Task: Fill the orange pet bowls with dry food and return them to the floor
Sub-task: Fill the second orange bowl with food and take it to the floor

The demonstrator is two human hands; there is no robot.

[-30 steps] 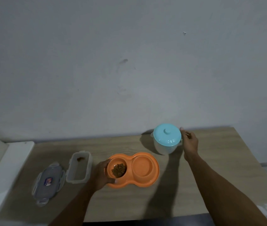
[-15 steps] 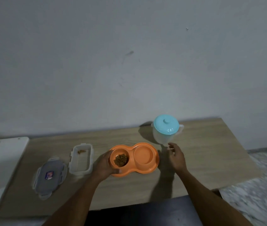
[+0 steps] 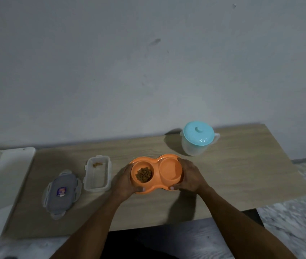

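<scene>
On the pale wood-grain tabletop, farthest left, lies a grey rounded-rectangle plastic lid with 4 clear snap flaps, and just beside it stands a clear rectangular plastic container, open and nearly bare but for a few brown crumbs at its far end. Next, the left hand wraps the left end of the smooth orange plastic double pet bowl, whose 2 round wells sit side by side, the left holding a heap of knobbly brown dry kibble, the right bare. The right hand clasps the bowl's right end, thumb on the near rim, and behind it stands a translucent plastic jug with a round turquoise lid.
</scene>
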